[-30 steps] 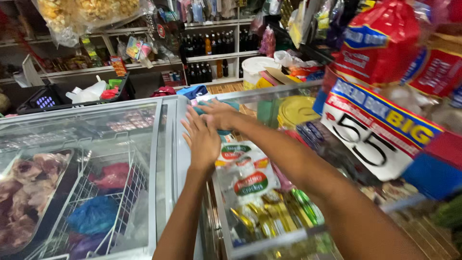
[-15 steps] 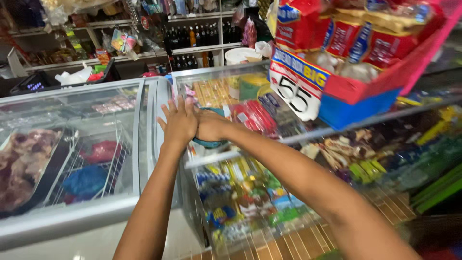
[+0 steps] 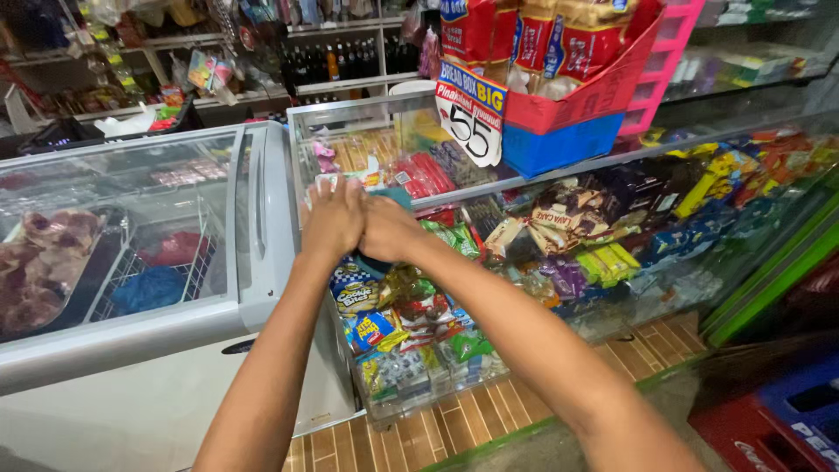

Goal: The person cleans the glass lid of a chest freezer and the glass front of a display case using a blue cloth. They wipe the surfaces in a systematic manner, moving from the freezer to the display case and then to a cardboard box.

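Two hands out in front of us, pressed side by side over a teal cloth [image 3: 398,197] on the glass display case [image 3: 524,179]. Our left hand [image 3: 332,218] lies flat, fingers stretched forward and together, gripping nothing that we can see. Our right hand [image 3: 384,229] sits just beside it, touching it, knuckles up; whether its fingers are curled on the cloth we cannot tell, since they are hidden beneath the hand. Only a small corner of cloth peeks out beyond the right hand's knuckles, away from us, so the right hand is the nearer one to it. Its long axis we cannot make out. Left of us sits the chest freezer [image 3: 262,218] with its sliding glass lid; below the hands, packets of snacks [image 3: 411,323] fill the case. A red and blue bread box [image 3: 568,114] stands on top, further right.
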